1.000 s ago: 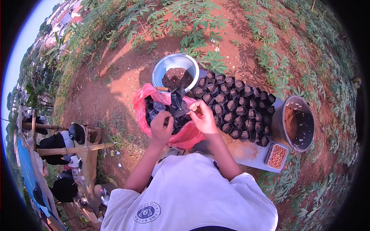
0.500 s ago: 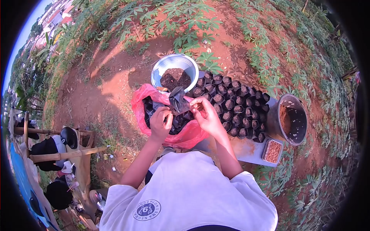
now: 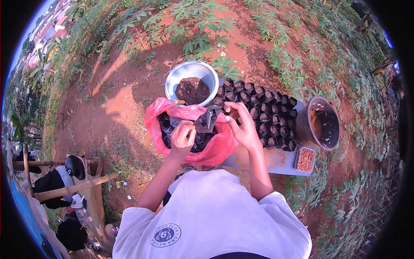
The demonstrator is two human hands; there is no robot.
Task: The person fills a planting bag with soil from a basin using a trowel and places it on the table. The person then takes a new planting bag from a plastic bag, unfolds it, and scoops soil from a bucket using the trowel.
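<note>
An outdoor garden or small farm plot on open ground is shown. Reddish bare soil is crossed by sunlight and shadow, and leafy green plants are spread over it in loose rows. Dark bags filled with soil are packed together beside a basin in which dark earth is held. At one edge, a rough structure of bamboo poles is seen, and rooftops are visible in the distance under blue sky.
</note>
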